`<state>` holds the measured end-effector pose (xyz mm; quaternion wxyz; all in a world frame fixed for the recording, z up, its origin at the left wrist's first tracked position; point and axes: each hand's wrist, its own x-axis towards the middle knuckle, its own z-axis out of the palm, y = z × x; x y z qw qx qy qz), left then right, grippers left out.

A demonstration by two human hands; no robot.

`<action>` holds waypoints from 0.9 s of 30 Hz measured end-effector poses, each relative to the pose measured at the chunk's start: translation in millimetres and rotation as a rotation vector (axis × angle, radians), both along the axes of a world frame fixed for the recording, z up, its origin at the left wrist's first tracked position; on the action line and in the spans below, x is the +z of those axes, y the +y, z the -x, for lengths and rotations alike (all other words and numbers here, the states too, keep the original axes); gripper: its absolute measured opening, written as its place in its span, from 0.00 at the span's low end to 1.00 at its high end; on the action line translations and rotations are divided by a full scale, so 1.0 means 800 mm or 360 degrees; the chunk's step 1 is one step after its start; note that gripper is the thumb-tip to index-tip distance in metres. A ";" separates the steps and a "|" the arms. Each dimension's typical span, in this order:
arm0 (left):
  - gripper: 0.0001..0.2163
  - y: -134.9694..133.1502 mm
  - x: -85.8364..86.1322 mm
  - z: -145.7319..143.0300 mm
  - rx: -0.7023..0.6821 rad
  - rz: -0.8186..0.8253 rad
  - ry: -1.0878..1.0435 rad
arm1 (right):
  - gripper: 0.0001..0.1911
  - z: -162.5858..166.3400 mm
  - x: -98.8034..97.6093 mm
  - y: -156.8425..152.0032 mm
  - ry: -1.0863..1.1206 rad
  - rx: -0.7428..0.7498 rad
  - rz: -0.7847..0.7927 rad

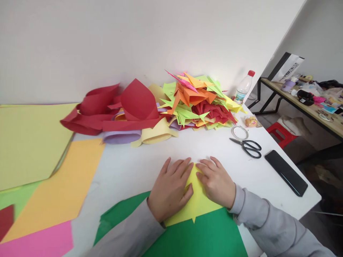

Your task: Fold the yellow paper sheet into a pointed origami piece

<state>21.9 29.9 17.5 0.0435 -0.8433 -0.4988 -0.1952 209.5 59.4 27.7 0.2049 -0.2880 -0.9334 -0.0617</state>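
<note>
A yellow folded sheet of paper [198, 201] lies in front of me, with a small point jutting from its lower edge. My left hand [171, 189] rests flat on its left side, fingers stretched and thumb apart. On the right side of the fold, my right hand [215, 180] presses down with fingers spread and slightly bent. The fingertips of both hands come near each other at the top corner of the sheet. Beneath it is a large green sheet of paper [203, 235], partly hidden by my left sleeve.
Red paper shapes [139, 103] and a pile of folded paper stars [198, 100] stand by the wall. At right are tape [240, 132], scissors [248, 146], a phone [286, 172], a wrapped snack [251, 121] and a bottle [243, 89]. Coloured sheets [32, 142] lie left.
</note>
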 end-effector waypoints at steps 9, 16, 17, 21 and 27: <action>0.20 0.000 0.003 -0.002 -0.0007 0.0006 -0.0002 | 0.11 -0.023 0.000 -0.036 0.0051 0.0019 0.0062; 0.20 0.001 0.003 -0.002 -0.0013 0.0030 -0.0011 | 0.13 -0.029 0.002 -0.030 0.0036 -0.0001 0.0112; 0.20 0.002 0.003 -0.002 -0.0016 0.0032 -0.0018 | 0.14 -0.029 0.003 -0.027 0.0023 -0.0027 0.0127; 0.20 0.002 0.001 -0.002 -0.0026 0.0016 -0.0032 | 0.16 -0.018 0.016 -0.010 -0.0057 -0.0127 0.0144; 0.23 0.003 -0.010 0.005 -0.0002 -0.0110 -0.0128 | 0.12 0.017 0.017 0.023 0.0023 -0.0120 0.0286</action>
